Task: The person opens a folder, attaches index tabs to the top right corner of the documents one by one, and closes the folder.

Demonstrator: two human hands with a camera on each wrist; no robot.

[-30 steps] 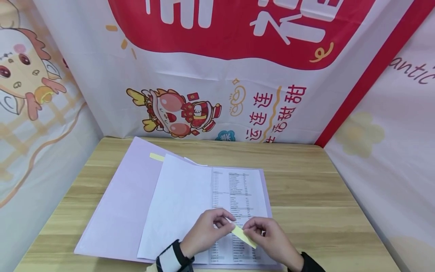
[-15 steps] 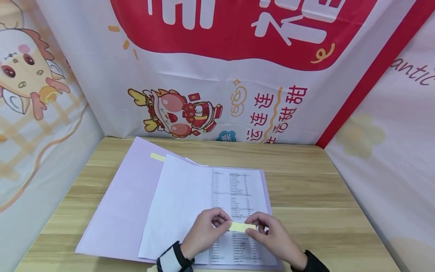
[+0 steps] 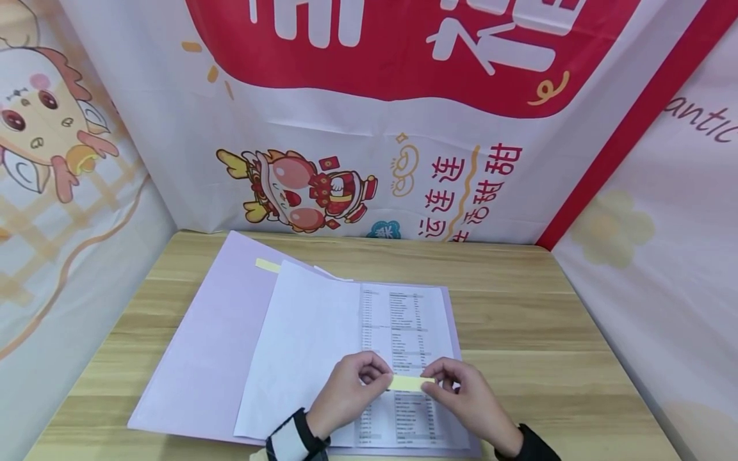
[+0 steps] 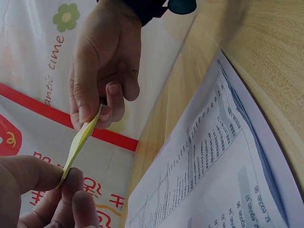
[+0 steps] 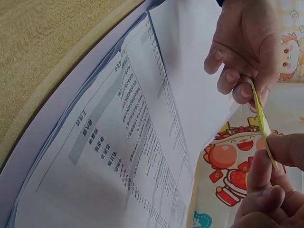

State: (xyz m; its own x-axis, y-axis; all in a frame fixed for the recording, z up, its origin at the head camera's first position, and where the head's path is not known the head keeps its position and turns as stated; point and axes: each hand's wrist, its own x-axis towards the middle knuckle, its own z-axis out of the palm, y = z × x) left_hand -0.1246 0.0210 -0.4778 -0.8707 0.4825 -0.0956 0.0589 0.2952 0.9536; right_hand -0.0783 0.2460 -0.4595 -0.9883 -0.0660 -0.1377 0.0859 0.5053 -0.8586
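Note:
A thin pad of yellow sticky notes is stretched level between both hands, above the printed page. My left hand pinches its left end between thumb and fingers. At the other end my right hand pinches it the same way. Seen edge-on in the left wrist view, the sticky notes bulge slightly in the middle. Beneath lies an open lilac folder with a sheet of printed lists on its right side. A blank white page is turned to the left. The hands cover part of the print.
Another yellow sticky strip is on the folder's left cover, partly under the turned page. The wooden table runs up to a printed cloth backdrop, with cloth walls on both sides.
The sticky notes have turned from slanting down to the right to level. My right hand has shifted slightly right and up; my left hand has barely moved.

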